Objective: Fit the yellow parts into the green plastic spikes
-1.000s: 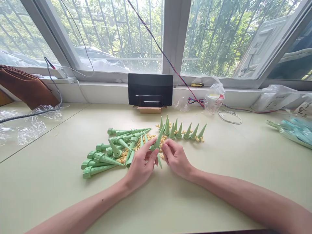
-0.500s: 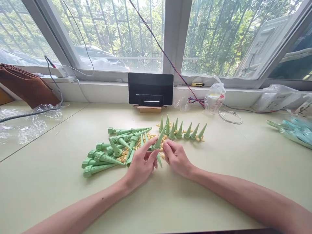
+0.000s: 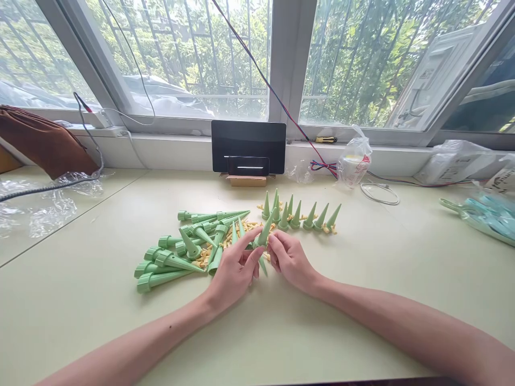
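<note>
My left hand is closed around the ribbed base of a green plant watering spike, whose point tilts up and to the right. Against the right side of that base, the fingertips of my right hand are pinched together; what they grip is hidden, though a bit of yellow shows beside them. Left of my hands lies a heap of green spikes. Small yellow valves are scattered among them and behind my left hand. Beyond my right hand, several spikes stand point up in a row, some with yellow valves at their bases.
A dark tablet with a phone before it stands by the window. To the right are a plastic-wrapped cup, a coiled white cable and a green tray. Clear wrapping and a brown bag lie left.
The held spike has tilted slightly further right, and my right fingertips have shifted slightly against its base. The other spikes and valves stay where they were.
</note>
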`<action>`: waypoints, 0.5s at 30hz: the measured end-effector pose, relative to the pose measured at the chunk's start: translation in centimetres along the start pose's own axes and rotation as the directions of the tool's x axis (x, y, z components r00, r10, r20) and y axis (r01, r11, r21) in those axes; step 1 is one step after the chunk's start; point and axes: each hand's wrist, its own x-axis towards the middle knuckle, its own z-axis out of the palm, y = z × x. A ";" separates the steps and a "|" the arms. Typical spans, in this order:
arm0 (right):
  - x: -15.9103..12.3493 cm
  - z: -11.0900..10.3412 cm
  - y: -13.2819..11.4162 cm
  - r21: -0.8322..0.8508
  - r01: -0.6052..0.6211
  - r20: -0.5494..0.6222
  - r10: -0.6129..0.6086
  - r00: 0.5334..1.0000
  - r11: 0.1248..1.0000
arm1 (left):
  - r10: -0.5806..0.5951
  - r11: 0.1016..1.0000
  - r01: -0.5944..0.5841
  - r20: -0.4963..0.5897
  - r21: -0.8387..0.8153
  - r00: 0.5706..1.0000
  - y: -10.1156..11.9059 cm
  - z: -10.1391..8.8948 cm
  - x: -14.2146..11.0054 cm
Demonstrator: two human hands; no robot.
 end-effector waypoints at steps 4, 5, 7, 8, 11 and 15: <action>-0.2 -0.1 0.1 -0.035 0.027 0.007 -0.027 1.000 0.999 | 0.014 1.000 -0.014 0.002 0.000 1.000 0.2 0.0 0.0; -0.2 -0.1 0.2 -0.048 0.029 0.009 -0.029 1.000 0.998 | 0.014 1.000 -0.014 0.004 -0.005 1.000 0.2 0.0 0.0; -0.3 -0.1 0.3 -0.074 0.026 0.010 -0.026 1.000 0.997 | 0.011 1.000 -0.010 0.010 -0.017 1.000 0.4 0.0 0.0; -0.3 -0.1 0.3 -0.085 0.026 0.009 -0.025 1.000 0.996 | 0.011 1.000 -0.011 0.010 -0.019 1.000 0.5 0.0 0.1; -0.2 -0.2 0.5 -0.109 0.032 0.005 -0.032 0.999 0.994 | 0.023 1.000 -0.023 -0.011 0.007 1.000 0.8 0.1 0.1; -0.2 -0.1 0.8 -0.137 0.057 -0.010 -0.058 0.998 0.989 | 0.026 1.000 -0.026 -0.024 0.016 0.999 1.1 0.1 0.1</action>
